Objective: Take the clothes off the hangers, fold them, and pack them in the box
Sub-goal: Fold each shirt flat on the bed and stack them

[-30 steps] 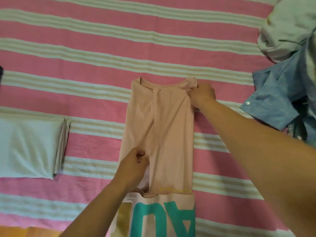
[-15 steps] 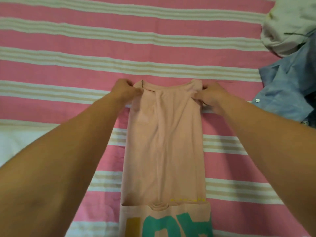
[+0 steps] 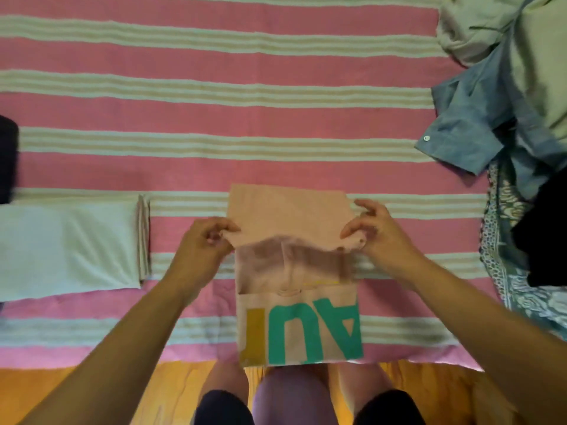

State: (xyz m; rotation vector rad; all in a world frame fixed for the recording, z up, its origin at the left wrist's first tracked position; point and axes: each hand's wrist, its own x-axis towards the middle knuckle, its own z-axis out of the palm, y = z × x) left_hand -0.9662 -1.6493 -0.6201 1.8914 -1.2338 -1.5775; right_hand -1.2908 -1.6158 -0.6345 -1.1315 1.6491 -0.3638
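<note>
A peach T-shirt with teal and yellow lettering lies as a narrow strip on the pink striped bedspread. Its collar end is lifted and doubled back toward me over the middle. My left hand pinches the left corner of that raised edge. My right hand pinches the right corner. The printed hem end lies flat near the bed's front edge. No box or hanger is in view.
A folded white garment lies at the left, with a dark item behind it. Unfolded clothes are piled at the right: a blue shirt, pale fabric, a patterned cloth. The wooden floor and my knees show below.
Both hands have pulled the T-shirt's collar end from the far side toward me, folding it over the middle. The camera has tilted down.
</note>
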